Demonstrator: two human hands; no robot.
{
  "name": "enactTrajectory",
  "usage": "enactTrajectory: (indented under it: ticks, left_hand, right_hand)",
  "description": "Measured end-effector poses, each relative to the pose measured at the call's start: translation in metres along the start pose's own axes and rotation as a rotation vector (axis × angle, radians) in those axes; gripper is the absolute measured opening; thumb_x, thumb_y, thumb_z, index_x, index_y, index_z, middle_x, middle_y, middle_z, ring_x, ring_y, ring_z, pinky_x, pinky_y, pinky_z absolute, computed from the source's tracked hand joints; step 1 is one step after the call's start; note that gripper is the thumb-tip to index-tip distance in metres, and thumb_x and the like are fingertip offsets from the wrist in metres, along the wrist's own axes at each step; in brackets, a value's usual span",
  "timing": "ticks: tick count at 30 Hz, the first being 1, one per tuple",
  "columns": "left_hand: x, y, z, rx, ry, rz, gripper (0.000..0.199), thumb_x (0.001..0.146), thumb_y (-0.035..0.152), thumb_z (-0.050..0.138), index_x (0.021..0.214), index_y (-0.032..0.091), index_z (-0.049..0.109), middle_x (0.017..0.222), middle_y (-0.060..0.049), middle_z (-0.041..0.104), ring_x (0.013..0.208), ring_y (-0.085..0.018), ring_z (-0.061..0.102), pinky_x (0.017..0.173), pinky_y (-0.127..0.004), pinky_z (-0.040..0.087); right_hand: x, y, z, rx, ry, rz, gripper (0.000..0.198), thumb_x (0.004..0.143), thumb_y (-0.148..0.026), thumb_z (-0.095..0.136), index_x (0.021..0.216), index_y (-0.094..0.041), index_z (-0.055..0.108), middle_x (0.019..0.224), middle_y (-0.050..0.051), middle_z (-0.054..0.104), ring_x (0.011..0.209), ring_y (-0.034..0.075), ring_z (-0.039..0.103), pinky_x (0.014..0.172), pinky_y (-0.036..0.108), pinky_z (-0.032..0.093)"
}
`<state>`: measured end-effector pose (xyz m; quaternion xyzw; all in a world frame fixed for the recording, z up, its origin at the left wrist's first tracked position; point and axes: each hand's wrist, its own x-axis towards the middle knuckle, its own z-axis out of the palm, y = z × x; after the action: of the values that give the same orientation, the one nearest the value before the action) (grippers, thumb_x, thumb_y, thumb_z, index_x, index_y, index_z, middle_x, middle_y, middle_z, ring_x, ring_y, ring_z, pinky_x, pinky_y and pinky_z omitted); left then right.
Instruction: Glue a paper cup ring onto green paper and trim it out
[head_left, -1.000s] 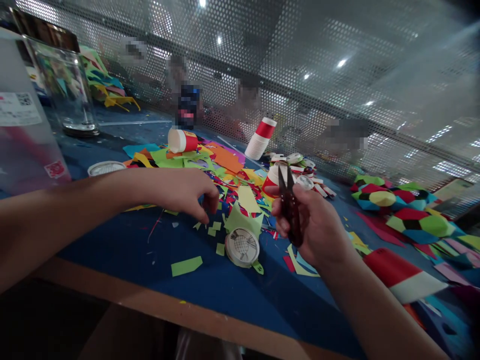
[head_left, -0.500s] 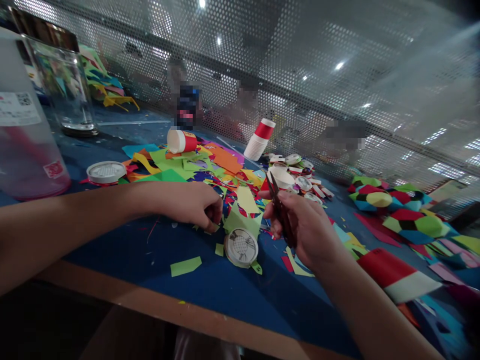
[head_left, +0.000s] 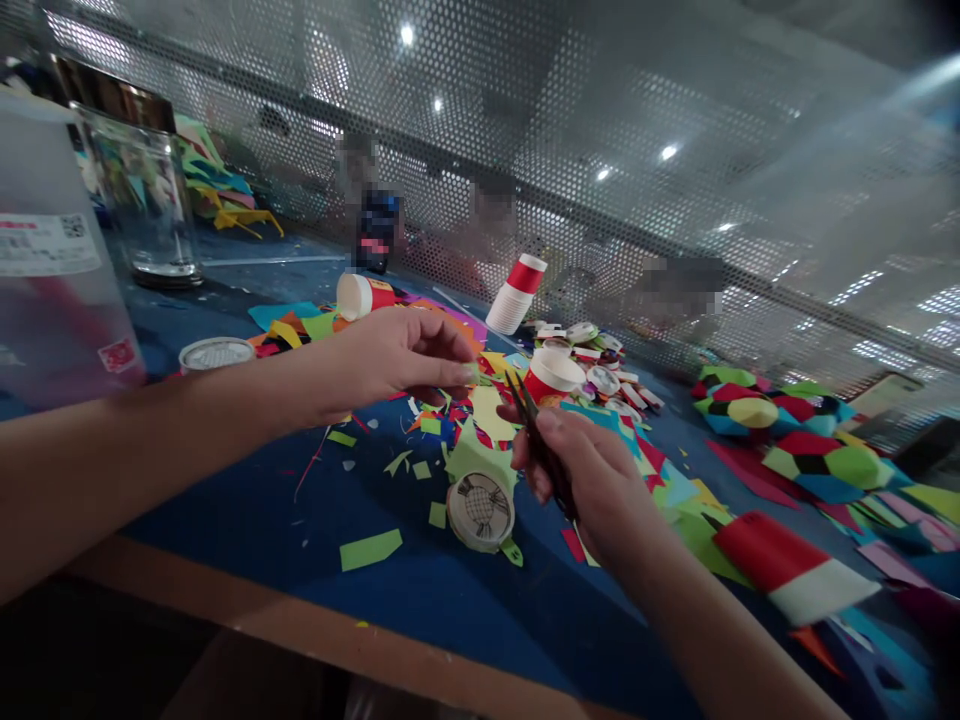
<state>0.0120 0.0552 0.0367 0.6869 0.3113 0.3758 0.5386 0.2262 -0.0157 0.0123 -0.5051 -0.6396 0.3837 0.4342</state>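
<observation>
My left hand (head_left: 420, 360) is raised over the scraps, thumb and fingers pinching a small green paper piece (head_left: 472, 373), largely hidden by the fingertips. In my right hand (head_left: 577, 450) are dark scissors (head_left: 536, 425), blades pointing up and left, close together near the left fingertips. Below and between the hands lies a round white disc (head_left: 481, 512) with a grid and dark lines drawn on it. Light green paper (head_left: 476, 450) sits against its far side, and a small green tab sticks out at its lower right. Green cut-offs (head_left: 371, 550) lie to its left.
A red-and-white paper cup (head_left: 553, 372) stands behind the scissors; another (head_left: 367, 296) lies tipped over. Beyond are stacked cups (head_left: 517, 295) and a pile of discs (head_left: 604, 380). A glass jar (head_left: 142, 190) and a plastic bottle (head_left: 60, 260) stand at left. Coloured paper balls (head_left: 825, 450) are at right.
My left hand has lifted from the table near the disc and moved up and right toward the scissors, with the green paper piece in its fingertips. The scissors have shifted slightly left.
</observation>
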Motion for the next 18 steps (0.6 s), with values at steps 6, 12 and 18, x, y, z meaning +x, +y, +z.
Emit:
enactTrajectory:
  ticks: [6, 12, 18]
  left_hand:
    - [-0.013, 0.007, 0.021, -0.299, 0.166, 0.041, 0.011, 0.073, 0.014, 0.072, 0.076, 0.015, 0.062, 0.07, 0.004, 0.065, 0.068, -0.009, 0.063, 0.064, -0.02, 0.049]
    - [-0.018, 0.005, 0.024, -0.226, 0.126, 0.077, 0.008, 0.073, 0.014, 0.074, 0.072, 0.017, 0.066, 0.064, 0.007, 0.062, 0.057, -0.004, 0.052, 0.057, -0.016, 0.042]
    - [-0.02, 0.007, 0.026, -0.159, 0.074, 0.065, 0.008, 0.073, 0.01, 0.07, 0.072, 0.016, 0.064, 0.063, 0.006, 0.061, 0.057, -0.004, 0.051, 0.052, -0.014, 0.038]
  right_hand:
    - [-0.007, -0.003, 0.008, -0.031, -0.059, -0.001, 0.046, 0.088, -0.061, 0.055, 0.07, -0.018, 0.057, 0.057, -0.003, 0.049, 0.044, 0.008, 0.041, 0.042, 0.022, 0.032]
    - [-0.01, -0.001, 0.016, 0.024, -0.062, -0.025, 0.048, 0.087, -0.064, 0.055, 0.088, -0.017, 0.066, 0.058, -0.004, 0.048, 0.047, 0.009, 0.043, 0.045, 0.022, 0.037]
    - [-0.014, 0.001, 0.016, 0.052, -0.074, -0.05, 0.046, 0.087, -0.061, 0.057, 0.08, -0.017, 0.067, 0.056, -0.003, 0.049, 0.047, 0.008, 0.043, 0.046, 0.021, 0.034]
